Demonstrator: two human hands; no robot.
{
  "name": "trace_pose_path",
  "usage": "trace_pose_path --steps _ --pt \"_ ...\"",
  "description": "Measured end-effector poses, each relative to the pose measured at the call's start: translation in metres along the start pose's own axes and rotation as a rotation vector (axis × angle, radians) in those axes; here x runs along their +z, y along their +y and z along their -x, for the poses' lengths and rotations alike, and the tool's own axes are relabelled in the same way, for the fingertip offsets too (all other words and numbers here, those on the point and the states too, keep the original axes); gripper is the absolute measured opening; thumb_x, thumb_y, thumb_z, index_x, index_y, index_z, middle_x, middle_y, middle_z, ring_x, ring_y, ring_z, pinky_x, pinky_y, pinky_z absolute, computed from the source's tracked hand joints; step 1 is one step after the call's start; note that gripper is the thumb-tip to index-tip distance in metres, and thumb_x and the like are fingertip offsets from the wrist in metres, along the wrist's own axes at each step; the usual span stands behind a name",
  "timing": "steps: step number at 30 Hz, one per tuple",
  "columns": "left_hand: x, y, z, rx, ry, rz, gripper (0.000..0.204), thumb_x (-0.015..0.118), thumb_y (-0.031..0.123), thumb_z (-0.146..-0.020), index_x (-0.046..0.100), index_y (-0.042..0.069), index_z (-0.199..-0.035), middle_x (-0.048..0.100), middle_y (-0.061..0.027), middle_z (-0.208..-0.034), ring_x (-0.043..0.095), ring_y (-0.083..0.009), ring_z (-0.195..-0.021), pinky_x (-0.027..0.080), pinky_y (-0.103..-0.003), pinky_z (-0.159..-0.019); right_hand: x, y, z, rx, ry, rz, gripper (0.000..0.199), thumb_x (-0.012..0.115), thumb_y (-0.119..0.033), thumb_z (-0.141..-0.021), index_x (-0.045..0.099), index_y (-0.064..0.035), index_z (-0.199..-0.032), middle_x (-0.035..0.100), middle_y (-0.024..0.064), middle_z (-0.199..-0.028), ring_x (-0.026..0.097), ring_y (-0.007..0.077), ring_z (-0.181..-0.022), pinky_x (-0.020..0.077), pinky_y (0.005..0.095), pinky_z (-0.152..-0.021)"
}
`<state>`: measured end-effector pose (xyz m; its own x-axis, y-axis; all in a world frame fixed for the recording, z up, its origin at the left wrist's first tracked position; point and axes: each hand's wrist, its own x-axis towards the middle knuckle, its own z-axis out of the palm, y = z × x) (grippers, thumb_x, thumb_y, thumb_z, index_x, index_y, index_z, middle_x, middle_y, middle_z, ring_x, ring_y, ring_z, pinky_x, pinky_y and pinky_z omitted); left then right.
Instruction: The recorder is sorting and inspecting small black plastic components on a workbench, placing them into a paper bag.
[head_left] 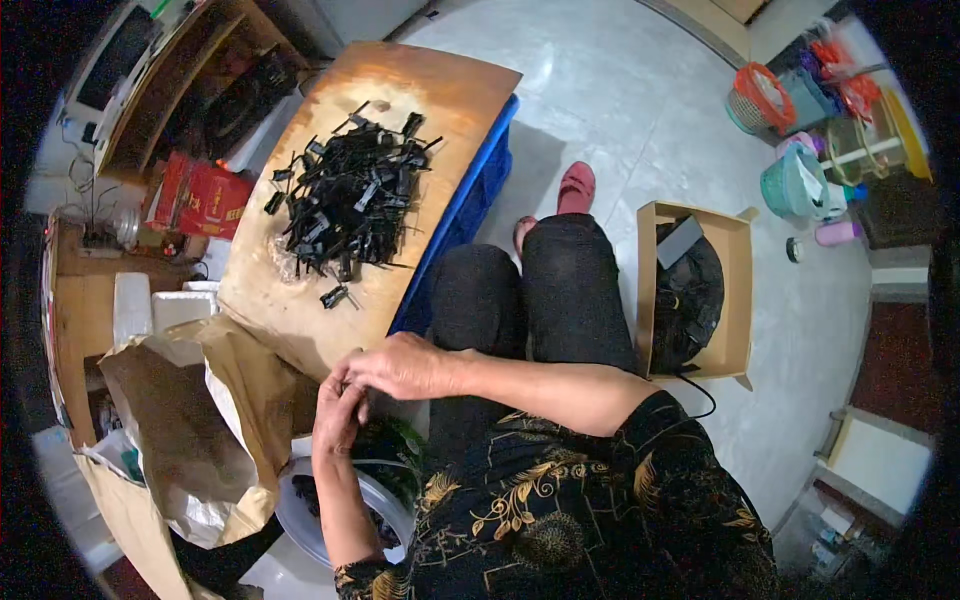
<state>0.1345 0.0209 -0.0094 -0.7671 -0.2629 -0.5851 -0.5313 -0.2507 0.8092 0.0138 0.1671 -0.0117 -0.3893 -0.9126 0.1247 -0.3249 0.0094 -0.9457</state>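
Observation:
My left hand and my right hand meet over a round grey bucket by my left knee, fingers pinched together on a small black plastic part that the fingers mostly hide. The bucket holds more dark parts. In front of me a wooden board carries a heap of several black plastic clips, with one loose clip near its closer edge.
The board rests on a blue crate. A crumpled brown paper sack stands at my left. A cardboard box with black parts sits right of my knees. Baskets and containers crowd the far right; shelves stand at the far left.

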Motion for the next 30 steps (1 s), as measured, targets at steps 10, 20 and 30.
trace_pose_path --steps 10,20,30 --pt "0.024 0.005 0.014 0.061 -0.070 0.063 0.049 0.062 0.006 -0.079 0.040 0.005 -0.123 0.059 -0.0048 -0.079 0.057 -0.0099 -0.059 0.038 -0.016 -0.042 -0.001 -0.010 -0.001 0.428 -0.116 -0.426 0.018 0.052 -0.016 -0.081 0.055 -0.0016 -0.091 0.063 0.0151 -0.081 0.063 0.0277 -0.075 0.0490 0.0384 -0.064" --pt "0.040 0.013 0.015 0.295 0.132 -0.343 0.047 0.057 0.005 -0.081 0.037 0.003 -0.124 0.054 -0.0048 -0.095 0.052 -0.0081 -0.074 0.040 -0.018 -0.057 0.017 0.021 -0.010 0.298 0.055 -0.266 0.025 0.060 -0.023 -0.078 0.058 0.0015 -0.083 0.060 0.0132 -0.069 0.058 0.0172 -0.063 0.0464 0.0317 -0.059" --pt "0.050 0.022 0.007 0.281 0.181 -0.265 0.040 0.054 0.006 -0.083 0.039 0.004 -0.120 0.056 -0.0076 -0.091 0.055 -0.0103 -0.071 0.044 -0.022 -0.058 -0.006 0.009 -0.005 0.624 0.046 -0.796 0.023 0.047 -0.028 -0.092 0.053 -0.0064 -0.083 0.041 -0.0046 -0.056 0.031 0.0019 -0.041 0.0217 0.0182 -0.034"
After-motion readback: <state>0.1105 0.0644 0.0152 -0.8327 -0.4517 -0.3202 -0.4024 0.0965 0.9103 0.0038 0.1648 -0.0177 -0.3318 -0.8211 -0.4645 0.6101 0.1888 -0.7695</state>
